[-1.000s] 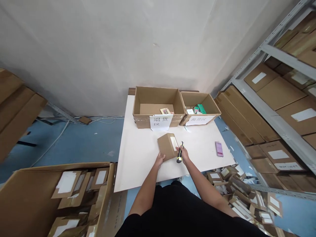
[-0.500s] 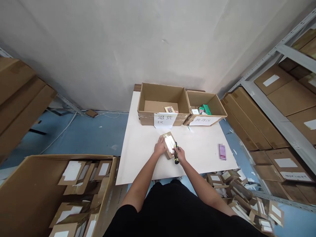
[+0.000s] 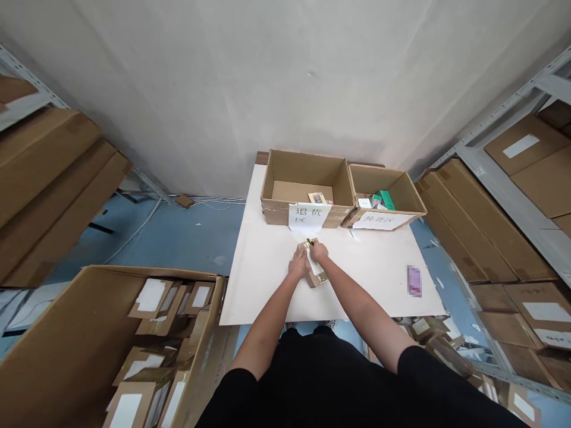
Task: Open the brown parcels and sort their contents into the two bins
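Note:
A small cardboard parcel [image 3: 317, 274] with a white label lies on the white table [image 3: 370, 273]. My left hand [image 3: 298, 265] presses on the parcel's left side, fingers curled over its edge. My right hand [image 3: 318, 252] is closed round a black and yellow utility knife [image 3: 309, 242], whose tip sits at the parcel's far end. Both hands touch the parcel and lie close together.
Two open cartons with paper signs stand at the table's far edge: a large one [image 3: 307, 185] and a smaller one [image 3: 386, 196] holding small boxes. A purple item [image 3: 414, 280] lies at the right. A big carton of parcels [image 3: 134, 345] is at the lower left; shelves flank both sides.
My right hand with the knife has moved from the parcel's right side up to its far end. My left hand shifted onto the parcel's top. The camera view has also tilted.

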Demonstrator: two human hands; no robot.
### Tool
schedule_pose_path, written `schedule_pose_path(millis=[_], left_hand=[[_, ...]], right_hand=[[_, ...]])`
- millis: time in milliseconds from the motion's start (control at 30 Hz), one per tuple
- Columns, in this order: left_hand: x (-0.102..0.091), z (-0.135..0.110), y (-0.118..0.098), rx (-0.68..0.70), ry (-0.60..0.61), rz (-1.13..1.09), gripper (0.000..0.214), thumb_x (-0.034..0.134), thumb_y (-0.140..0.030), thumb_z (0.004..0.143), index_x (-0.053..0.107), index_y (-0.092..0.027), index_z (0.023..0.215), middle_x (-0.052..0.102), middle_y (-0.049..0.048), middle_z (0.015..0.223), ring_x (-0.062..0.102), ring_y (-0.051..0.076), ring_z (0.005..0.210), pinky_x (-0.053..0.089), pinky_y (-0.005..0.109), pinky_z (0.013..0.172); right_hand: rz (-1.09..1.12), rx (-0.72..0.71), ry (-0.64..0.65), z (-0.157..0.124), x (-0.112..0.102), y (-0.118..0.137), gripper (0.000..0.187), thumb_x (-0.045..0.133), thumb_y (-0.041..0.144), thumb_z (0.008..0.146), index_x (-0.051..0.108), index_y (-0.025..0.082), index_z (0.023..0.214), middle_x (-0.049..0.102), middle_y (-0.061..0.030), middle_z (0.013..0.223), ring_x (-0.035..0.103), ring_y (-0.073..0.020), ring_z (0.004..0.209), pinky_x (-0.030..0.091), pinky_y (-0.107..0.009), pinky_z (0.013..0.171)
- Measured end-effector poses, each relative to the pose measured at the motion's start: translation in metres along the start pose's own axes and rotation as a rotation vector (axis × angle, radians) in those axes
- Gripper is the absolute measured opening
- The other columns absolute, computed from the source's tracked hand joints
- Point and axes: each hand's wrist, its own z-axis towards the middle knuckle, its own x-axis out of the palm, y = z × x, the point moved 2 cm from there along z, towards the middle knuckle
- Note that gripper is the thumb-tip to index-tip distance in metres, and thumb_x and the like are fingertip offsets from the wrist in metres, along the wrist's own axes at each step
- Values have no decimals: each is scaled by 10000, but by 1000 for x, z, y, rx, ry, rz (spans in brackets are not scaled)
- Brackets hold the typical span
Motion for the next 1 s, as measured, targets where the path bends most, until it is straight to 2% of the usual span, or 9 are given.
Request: schedule_pose_path(millis=[100,267,400,533,633,767,833,900,1000], left_hand=[[0,-2,0,-11,-4,-11,1017,738,-433,807,234,-350,1687,77,-3,1800,208,408,1602,423,524,1170],[2,-4,2,-49,-21,-40,1000,734,-482,797,259,-403,1673,86,-43,1796,303,424,1542,426,539,1140],[0,-7,5,-41,-31,-18,991,715,-484,817,223,-436,1676,78,-67,1796,371,411,1483,431,521,1123],[-3,-9,7,-28,-26,26,960,683,-486,852,199,-443,1679,59,-88,1797,401,401,1439,455,508,1088],[-3,-10,8,-31,-37,32,956,683,-505,851,205,-447,1677,56,-101,1795,390,408,1433,447,521,1096],[-2,-10,9,-28,-74,27,972,708,-525,834,217,-463,1671,88,-105,1793,362,429,1451,435,546,1110],[-3,-10,9,-13,-84,26,967,713,-537,838,223,-466,1669,110,-95,1792,343,439,1466,438,552,1106],[-4,-10,9,-5,-87,42,954,708,-541,849,230,-457,1670,119,-81,1792,323,447,1480,443,555,1101],[-7,-11,10,-8,-77,82,944,690,-544,862,222,-439,1675,117,-63,1794,302,451,1499,439,564,1108]], right_hand=[[-43,-9,26,9,-3,5,251,793,314,869,695,157,1039,780,-200,1058,763,-322,997,551,-345,807],[-6,17,88,18,-13,-1,332,889,326,760,697,182,989,787,-119,851,782,-289,817,570,-334,729],[-67,62,211,15,-12,-4,230,869,274,768,690,177,875,738,-68,684,768,-281,664,577,-348,686],[-55,46,204,0,-2,-11,153,831,167,762,681,182,787,714,-68,647,783,-298,729,581,-360,732],[-38,48,174,-23,7,-38,195,859,172,721,671,198,764,736,-89,720,789,-323,837,580,-371,762],[-32,109,269,-71,20,-99,156,803,215,782,656,212,730,732,-90,739,782,-311,772,582,-396,743],[20,109,230,-93,26,-123,130,775,205,798,659,219,741,739,-98,773,780,-316,802,581,-421,777],[51,109,170,-108,31,-136,119,765,179,790,662,222,749,751,-125,832,776,-349,919,573,-451,834],[81,123,124,-115,35,-135,100,765,171,775,677,218,772,765,-157,892,751,-387,1049,560,-473,887]])
